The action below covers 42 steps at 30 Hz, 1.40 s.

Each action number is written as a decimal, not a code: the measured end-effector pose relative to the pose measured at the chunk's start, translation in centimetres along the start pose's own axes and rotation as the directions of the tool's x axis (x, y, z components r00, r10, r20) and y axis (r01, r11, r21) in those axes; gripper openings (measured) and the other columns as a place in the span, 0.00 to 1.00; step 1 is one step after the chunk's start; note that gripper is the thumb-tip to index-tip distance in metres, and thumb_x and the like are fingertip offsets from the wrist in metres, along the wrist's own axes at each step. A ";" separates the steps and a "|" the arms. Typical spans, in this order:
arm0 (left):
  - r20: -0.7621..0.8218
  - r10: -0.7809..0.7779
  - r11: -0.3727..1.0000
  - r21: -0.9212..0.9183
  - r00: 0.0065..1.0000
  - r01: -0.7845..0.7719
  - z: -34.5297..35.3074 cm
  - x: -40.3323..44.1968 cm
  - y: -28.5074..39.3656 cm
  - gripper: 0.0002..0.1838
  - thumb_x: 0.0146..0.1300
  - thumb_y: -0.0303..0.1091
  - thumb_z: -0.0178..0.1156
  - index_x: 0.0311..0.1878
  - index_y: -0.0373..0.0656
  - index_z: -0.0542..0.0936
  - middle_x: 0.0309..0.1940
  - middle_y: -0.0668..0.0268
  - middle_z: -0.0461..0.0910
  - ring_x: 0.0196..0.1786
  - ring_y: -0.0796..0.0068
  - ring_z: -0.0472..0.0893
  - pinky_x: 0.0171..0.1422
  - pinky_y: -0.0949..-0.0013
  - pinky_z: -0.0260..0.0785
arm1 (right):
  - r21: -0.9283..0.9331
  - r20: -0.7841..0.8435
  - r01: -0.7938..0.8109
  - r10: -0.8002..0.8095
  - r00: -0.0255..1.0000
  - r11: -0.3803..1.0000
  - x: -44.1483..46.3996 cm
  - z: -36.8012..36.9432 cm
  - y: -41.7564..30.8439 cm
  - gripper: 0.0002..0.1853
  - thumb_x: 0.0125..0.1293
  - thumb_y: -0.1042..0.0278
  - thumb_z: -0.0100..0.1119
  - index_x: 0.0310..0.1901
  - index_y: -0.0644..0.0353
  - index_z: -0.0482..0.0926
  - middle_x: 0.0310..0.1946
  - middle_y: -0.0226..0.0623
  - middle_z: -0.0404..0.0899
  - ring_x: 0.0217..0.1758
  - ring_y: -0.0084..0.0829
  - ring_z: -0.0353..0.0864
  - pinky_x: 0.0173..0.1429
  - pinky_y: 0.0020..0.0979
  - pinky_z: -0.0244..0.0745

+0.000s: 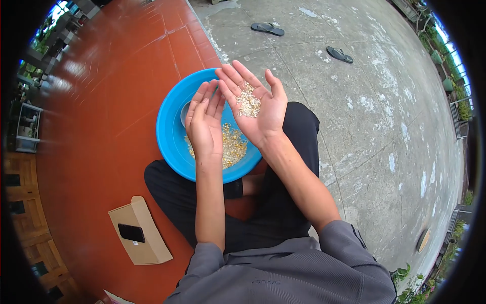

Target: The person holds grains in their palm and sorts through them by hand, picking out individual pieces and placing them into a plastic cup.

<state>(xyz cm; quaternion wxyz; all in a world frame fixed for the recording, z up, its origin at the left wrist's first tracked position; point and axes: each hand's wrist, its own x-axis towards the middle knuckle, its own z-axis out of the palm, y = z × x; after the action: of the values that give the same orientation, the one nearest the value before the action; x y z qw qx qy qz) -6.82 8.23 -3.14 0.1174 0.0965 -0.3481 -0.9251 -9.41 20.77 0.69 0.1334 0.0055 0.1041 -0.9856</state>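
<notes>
Right hand (264, 112) beneath apparent seeds (248, 103)

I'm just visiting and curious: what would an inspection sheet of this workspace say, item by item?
Surface: red floor beside weathered concrete
Job's things: blue basin holding small yellowish pieces
Clutter: phone on cardboard box; two sandals on the concrete
Hands: right hand open, palm up, pale flakes on it; left hand open, over the basin
Cables: nothing seen
Surroundings: plants at the edge
</notes>
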 end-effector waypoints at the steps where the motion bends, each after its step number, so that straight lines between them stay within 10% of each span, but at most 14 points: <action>1: 0.004 0.015 0.999 -0.032 1.000 -0.015 0.5 -1.5 -0.2 0.22 0.87 0.27 0.56 0.78 0.29 0.78 0.79 0.47 0.79 0.82 0.52 0.79 0.87 0.53 0.75 | 0.000 -0.003 -0.005 0.005 1.000 1.000 0.0 0.0 0.2 0.40 0.90 0.45 0.42 0.85 0.77 0.63 0.83 0.65 0.69 0.89 0.59 0.69 0.93 0.52 0.69; 11: 0.070 0.163 0.913 0.368 0.984 -0.177 0.6 -5.5 0.5 0.26 0.91 0.34 0.52 0.83 0.28 0.73 0.82 0.41 0.74 0.85 0.49 0.76 0.91 0.46 0.69 | 0.079 -0.026 -0.088 0.091 0.996 0.993 -0.6 0.4 1.1 0.42 0.90 0.42 0.40 0.86 0.75 0.62 0.83 0.65 0.69 0.90 0.57 0.68 0.94 0.51 0.67; 18: 0.136 -0.136 0.866 -0.464 0.981 0.185 0.3 -6.0 1.0 0.42 0.92 0.56 0.40 0.93 0.32 0.54 0.92 0.50 0.62 0.93 0.56 0.61 0.97 0.50 0.51 | -0.299 0.073 -0.127 0.156 0.985 0.946 -1.8 1.0 3.4 0.43 0.91 0.38 0.37 0.84 0.75 0.65 0.85 0.64 0.69 0.91 0.57 0.67 0.95 0.52 0.62; 22: 0.173 -0.042 0.850 -0.511 0.984 0.126 0.9 -7.0 1.3 0.43 0.92 0.58 0.40 0.93 0.32 0.54 0.93 0.49 0.59 0.94 0.55 0.60 0.98 0.52 0.50 | -0.774 0.241 0.144 0.077 0.967 0.617 -3.4 1.3 4.9 0.44 0.93 0.36 0.32 0.77 0.76 0.78 0.73 0.61 0.84 0.80 0.53 0.82 0.89 0.50 0.71; 27: 0.174 -0.005 0.791 -0.602 0.985 0.110 0.8 -7.2 1.2 0.40 0.92 0.56 0.38 0.92 0.35 0.58 0.91 0.53 0.63 0.93 0.57 0.61 0.96 0.53 0.53 | -0.808 0.541 0.489 0.087 0.836 0.327 -3.0 0.4 4.6 0.37 0.94 0.44 0.35 0.72 0.71 0.85 0.69 0.58 0.89 0.78 0.57 0.84 0.85 0.48 0.73; 37: 0.092 -0.048 0.841 -0.534 0.995 0.090 0.2 -6.3 0.2 0.38 0.92 0.57 0.36 0.91 0.39 0.65 0.85 0.61 0.71 0.88 0.63 0.68 0.93 0.54 0.58 | -0.835 0.550 0.525 0.263 0.793 0.163 -2.8 1.6 3.8 0.54 0.83 0.19 0.31 0.86 0.62 0.73 0.95 0.56 0.49 0.99 0.54 0.47 0.97 0.58 0.39; 42: 0.019 -0.094 0.803 -0.590 0.995 0.087 0.2 -6.4 1.0 0.37 0.93 0.53 0.35 0.92 0.36 0.61 0.92 0.54 0.63 0.94 0.59 0.61 0.96 0.54 0.54 | -0.768 0.636 0.594 0.186 0.749 0.237 -2.9 2.1 4.4 0.55 0.83 0.17 0.30 0.91 0.59 0.64 0.96 0.54 0.47 1.00 0.55 0.42 0.97 0.58 0.34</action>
<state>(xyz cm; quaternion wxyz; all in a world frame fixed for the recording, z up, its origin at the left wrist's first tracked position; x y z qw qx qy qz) -0.60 9.49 -1.70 0.0992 0.0770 -0.0379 -0.9914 -5.43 16.92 1.94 -0.0077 -0.4111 0.6243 -0.6642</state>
